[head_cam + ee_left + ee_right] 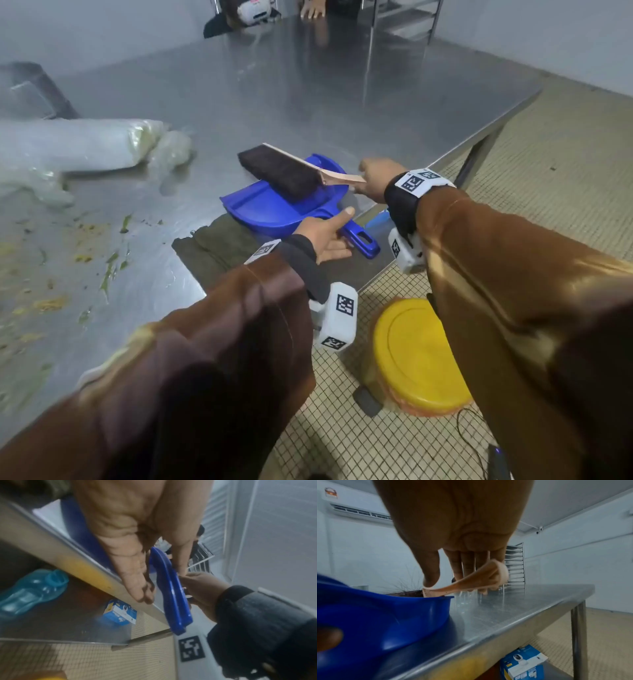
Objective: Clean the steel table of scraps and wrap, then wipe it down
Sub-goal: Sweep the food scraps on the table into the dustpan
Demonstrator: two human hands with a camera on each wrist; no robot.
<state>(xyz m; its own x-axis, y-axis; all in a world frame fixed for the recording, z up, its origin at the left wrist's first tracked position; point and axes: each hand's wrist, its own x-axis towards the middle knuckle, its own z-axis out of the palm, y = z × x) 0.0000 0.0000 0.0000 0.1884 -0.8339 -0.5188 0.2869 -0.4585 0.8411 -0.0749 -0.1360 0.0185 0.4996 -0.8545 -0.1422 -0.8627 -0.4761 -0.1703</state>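
A blue dustpan sits near the right edge of the steel table, its handle pointing at me. A brush with dark bristles lies tilted across the pan. My right hand pinches the brush's pale handle between thumb and fingers. My left hand is at the dustpan handle, thumb above and straight fingers beside it, without closing. Food scraps are strewn over the table's left side, and crumpled plastic wrap lies behind them.
A folded green cloth lies beside the dustpan. A yellow-lidded bin stands on the tiled floor by the table edge. A blue box and a teal bottle sit on the lower shelf. Another person's hand rests at the far end.
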